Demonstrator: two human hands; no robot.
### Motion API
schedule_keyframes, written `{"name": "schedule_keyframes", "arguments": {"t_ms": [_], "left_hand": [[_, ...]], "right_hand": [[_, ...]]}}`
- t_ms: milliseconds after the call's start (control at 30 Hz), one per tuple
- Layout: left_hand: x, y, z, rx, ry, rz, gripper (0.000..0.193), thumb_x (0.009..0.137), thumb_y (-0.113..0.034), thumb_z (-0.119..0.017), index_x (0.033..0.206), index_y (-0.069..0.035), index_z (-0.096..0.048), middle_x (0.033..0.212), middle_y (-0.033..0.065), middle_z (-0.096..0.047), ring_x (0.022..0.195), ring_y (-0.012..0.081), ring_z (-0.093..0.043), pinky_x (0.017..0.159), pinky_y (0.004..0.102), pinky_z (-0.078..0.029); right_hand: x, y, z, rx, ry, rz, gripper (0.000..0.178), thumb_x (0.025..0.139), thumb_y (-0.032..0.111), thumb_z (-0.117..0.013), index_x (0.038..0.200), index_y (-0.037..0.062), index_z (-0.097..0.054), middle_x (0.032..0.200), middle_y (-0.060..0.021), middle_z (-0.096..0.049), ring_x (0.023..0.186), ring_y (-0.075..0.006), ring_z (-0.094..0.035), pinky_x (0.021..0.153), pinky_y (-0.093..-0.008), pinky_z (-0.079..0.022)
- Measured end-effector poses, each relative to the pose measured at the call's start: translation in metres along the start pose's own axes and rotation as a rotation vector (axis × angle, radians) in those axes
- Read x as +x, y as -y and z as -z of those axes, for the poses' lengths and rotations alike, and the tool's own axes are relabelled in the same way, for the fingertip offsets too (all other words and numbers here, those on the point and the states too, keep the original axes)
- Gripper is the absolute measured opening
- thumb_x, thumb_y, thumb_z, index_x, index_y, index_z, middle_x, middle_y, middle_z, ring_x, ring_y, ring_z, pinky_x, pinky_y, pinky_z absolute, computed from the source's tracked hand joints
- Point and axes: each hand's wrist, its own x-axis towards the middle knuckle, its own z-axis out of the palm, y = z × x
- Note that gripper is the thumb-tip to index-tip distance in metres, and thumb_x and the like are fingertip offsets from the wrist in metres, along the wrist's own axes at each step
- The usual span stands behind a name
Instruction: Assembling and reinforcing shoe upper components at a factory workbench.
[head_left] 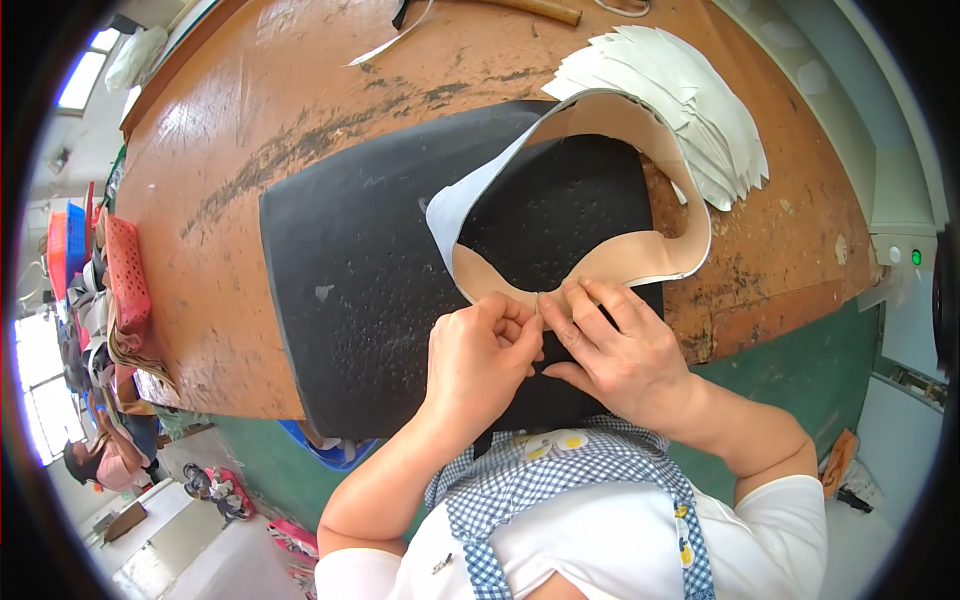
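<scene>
A curved shoe upper, tan inside and pale blue-white outside, stands on its edge in a loop over a black rubber mat. At the loop's near side, my left hand is closed, pinching its edge between thumb and fingers. My right hand meets it there from the other side, with the index finger and thumb close to the left fingertips and the other fingers laid along the tan lining. Between the fingertips a small seam or joint shows, partly hidden by the fingers.
A fanned stack of white cut pieces lies behind the loop on the brown worktable. A wooden handle and a white strip are at the far edge. Left stand a red basket and a person; a blue bin is below.
</scene>
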Motion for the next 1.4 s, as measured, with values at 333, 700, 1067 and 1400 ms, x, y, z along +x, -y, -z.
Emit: {"name": "schedule_keyframes", "arguments": {"t_ms": [333, 700, 1067, 1400], "left_hand": [[-0.015, 0.013, 0.01, 0.414, -0.251, -0.557, 0.019, 0.083, 0.004, -0.066, 0.101, -0.002, -0.068, 0.075, 0.0078, -0.065, 0.06, 0.0166, -0.061, 0.054, 0.0265, -0.049], [-0.019, 0.033, 0.007, 0.972, -0.191, -0.923, 0.056, 0.071, -0.004, -0.063, 0.126, 0.005, -0.059, 0.119, 0.0165, -0.054, 0.121, 0.0315, -0.048, 0.109, 0.0477, -0.038], [-0.025, 0.019, 0.013, 1.27, 0.027, -0.922, 0.06, 0.075, -0.007, -0.063, 0.133, 0.006, -0.053, 0.131, 0.0179, -0.047, 0.125, 0.0303, -0.045, 0.11, 0.0551, -0.034], [-0.004, -0.041, -0.037, 0.801, -0.228, -0.983, 0.059, 0.074, -0.014, -0.076, 0.126, 0.005, -0.056, 0.113, 0.0175, -0.061, 0.112, 0.0313, -0.057, 0.103, 0.0467, -0.041]], "right_hand": [[0.008, -0.015, 0.008, -0.174, 0.101, 0.238, 0.068, 0.069, 0.037, -0.074, 0.123, -0.0029, -0.062, 0.113, -0.0135, -0.058, 0.106, -0.026, -0.056, 0.091, -0.0366, -0.049], [0.001, -0.024, 0.012, -0.227, 0.144, 0.364, 0.069, 0.07, 0.04, -0.074, 0.125, -0.0001, -0.062, 0.122, -0.0154, -0.058, 0.116, -0.0282, -0.054, 0.096, -0.0391, -0.048], [-0.018, -0.045, 0.019, -0.089, 0.0, 0.314, 0.043, 0.081, 0.02, -0.066, 0.121, 0.0048, -0.064, 0.125, -0.0119, -0.062, 0.118, -0.0255, -0.058, 0.11, -0.0497, -0.038], [-0.007, -0.075, 0.041, -0.181, -0.285, 0.156, 0.013, 0.074, 0.007, -0.066, 0.086, 0.0034, -0.068, 0.083, -0.0052, -0.064, 0.094, -0.0203, -0.063, 0.11, -0.052, -0.039]]}}
